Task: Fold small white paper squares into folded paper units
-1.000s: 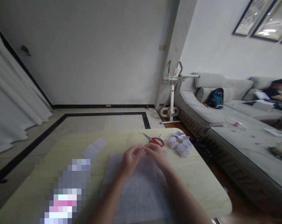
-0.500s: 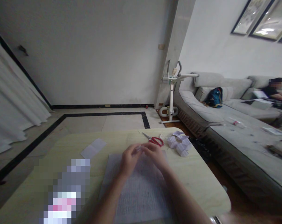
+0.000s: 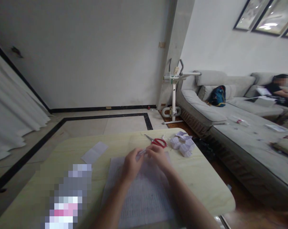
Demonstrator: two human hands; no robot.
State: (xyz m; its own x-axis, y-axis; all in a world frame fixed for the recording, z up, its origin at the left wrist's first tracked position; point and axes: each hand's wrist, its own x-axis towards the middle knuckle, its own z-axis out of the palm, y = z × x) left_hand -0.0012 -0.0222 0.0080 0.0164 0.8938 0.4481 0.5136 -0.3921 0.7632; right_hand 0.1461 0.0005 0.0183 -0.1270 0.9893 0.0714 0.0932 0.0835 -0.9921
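Observation:
My left hand and my right hand meet over a lined sheet of paper on a pale wooden table. Both pinch a small folded piece of paper between their fingertips. Red-handled scissors lie just beyond my right hand. A small pile of folded white paper shapes sits to the right of the scissors.
A folded white slip lies at the table's left. A blurred-out object stands near the front left. A grey sofa with a blue backpack and a seated person is at right; an exercise bike stands behind.
The view has tipped slightly, so the room sits a little higher. My hands stay together at the same spot, fingers shifting slightly on the small paper.

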